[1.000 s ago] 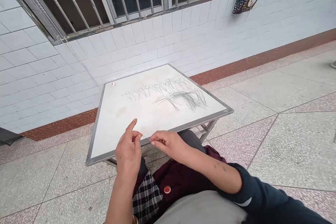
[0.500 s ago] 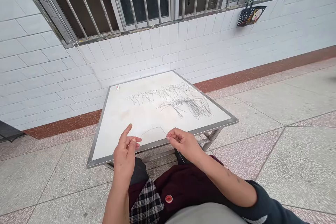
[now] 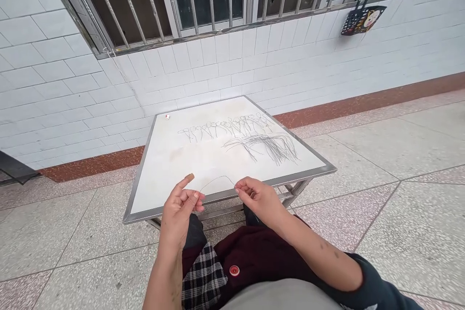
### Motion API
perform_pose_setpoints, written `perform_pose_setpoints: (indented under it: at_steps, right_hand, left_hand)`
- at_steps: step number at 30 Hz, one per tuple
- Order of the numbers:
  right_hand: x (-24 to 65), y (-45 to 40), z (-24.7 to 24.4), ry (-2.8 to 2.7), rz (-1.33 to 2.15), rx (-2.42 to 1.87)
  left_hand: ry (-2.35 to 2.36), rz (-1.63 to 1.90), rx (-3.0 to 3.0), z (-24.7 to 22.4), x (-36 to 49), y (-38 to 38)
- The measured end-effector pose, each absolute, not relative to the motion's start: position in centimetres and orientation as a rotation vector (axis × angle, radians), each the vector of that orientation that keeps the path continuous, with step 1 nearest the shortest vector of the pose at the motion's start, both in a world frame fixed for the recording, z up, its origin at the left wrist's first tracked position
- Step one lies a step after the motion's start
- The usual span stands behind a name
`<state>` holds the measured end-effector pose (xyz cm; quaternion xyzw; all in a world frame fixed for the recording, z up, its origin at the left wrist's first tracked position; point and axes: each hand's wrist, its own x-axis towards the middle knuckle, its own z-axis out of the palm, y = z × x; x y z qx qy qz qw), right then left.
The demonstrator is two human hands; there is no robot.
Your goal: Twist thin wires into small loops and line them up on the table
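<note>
A thin dark wire (image 3: 220, 177) arches between my two hands, over the front edge of the white table (image 3: 156, 179). My left hand (image 3: 181, 203) pinches one end between thumb and a finger, with the index finger stretched out. My right hand (image 3: 258, 198) pinches the wire near its other side, fingers curled. Farther back on the tabletop lies a row of looped wires (image 3: 225, 127), side by side. Nearer, at the right, a loose bundle of dark wires (image 3: 272, 147) is spread out.
A small white and red object (image 3: 167, 116) sits at the table's back left corner. Behind stands a white tiled wall (image 3: 203, 75) with a barred window. A dark patterned bag (image 3: 363, 20) hangs from the bars at the right.
The view has shifted slightly. My left hand has moved a little closer to my right hand, and the wire between them arches more tightly.
</note>
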<state>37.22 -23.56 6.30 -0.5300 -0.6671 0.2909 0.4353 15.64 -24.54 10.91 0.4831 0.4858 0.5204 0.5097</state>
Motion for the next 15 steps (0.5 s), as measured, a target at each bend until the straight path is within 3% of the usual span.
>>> perform_pose_setpoints:
  at_steps: [8, 15]
  right_hand:
    - [37.1, -23.2, 7.9, -1.836, 0.472, -1.032]
    - [36.5, -22.7, 8.7, -1.933, 0.61, -0.723]
  left_hand:
    - [1.103, 1.163, 1.101, 11.1, 16.7, -25.5]
    - [1.011, 1.061, 1.034, 10.9, 18.1, -26.3]
